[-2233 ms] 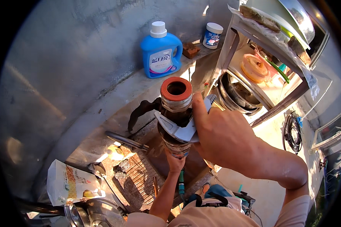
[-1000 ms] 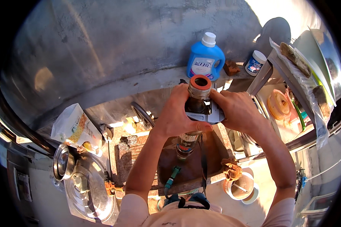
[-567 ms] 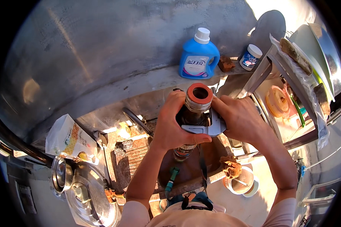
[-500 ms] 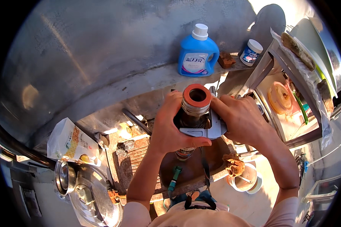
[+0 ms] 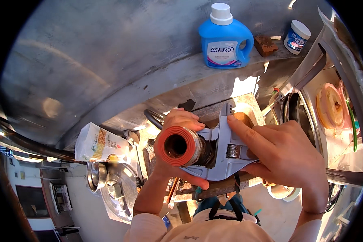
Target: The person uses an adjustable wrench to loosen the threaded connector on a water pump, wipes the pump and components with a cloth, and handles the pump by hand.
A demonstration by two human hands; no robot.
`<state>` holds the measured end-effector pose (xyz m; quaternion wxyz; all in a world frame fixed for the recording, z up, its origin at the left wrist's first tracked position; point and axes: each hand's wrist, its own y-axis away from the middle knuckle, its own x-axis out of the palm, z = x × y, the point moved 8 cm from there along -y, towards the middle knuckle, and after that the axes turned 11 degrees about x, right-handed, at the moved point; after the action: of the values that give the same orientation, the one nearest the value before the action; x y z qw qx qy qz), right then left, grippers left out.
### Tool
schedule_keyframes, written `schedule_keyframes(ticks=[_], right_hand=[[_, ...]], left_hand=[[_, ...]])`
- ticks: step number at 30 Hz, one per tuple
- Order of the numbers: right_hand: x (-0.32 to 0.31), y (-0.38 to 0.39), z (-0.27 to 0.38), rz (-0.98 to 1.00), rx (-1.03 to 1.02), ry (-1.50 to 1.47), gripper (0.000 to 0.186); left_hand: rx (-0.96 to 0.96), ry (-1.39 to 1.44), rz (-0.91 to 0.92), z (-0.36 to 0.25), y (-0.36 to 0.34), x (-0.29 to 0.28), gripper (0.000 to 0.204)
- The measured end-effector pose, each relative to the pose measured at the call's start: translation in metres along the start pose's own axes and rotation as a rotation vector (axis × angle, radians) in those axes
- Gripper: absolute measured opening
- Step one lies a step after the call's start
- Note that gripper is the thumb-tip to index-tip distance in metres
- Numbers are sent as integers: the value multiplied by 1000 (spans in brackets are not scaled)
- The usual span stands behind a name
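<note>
A metal threaded pipe fitting point(image 5: 195, 148) with an orange-red rubber washer point(image 5: 164, 147) on its end points toward me. My left hand point(image 5: 177, 121) is closed around it from the left, with the thumb below. A grey adjustable wrench point(image 5: 220, 161) has its jaws around the dark body behind the washer; whether they grip tightly I cannot tell. My right hand point(image 5: 284, 157) holds the wrench from the right, index finger along its upper edge and the adjusting screw beside the fingers. My left palm is hidden behind the pipe.
A blue detergent bottle point(image 5: 226, 40), a brick piece point(image 5: 265, 45) and a white-lidded tub point(image 5: 297, 37) stand on the ledge. At left are a white bag point(image 5: 99, 143) and metal basins point(image 5: 117, 193). A metal frame point(image 5: 316, 68) rises at right, near a pink container point(image 5: 328, 107).
The pipe and wrench have moved lower and tipped, so the washer end now lies left and faces me more. Both hands moved with them. The whole view has shifted.
</note>
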<state>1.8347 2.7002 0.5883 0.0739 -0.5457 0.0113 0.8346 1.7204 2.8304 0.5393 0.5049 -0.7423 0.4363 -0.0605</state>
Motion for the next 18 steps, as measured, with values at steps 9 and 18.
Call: schedule_keyframes(ticks=[9, 18], right_hand=[[-4, 1, -2, -47, -63, -101, 73], [-5, 0, -5, -86, -60, -63, 73]], left_hand=[[-37, -4, 61, 6, 6, 3, 117], [-70, 20, 106, 10, 9, 5, 110]])
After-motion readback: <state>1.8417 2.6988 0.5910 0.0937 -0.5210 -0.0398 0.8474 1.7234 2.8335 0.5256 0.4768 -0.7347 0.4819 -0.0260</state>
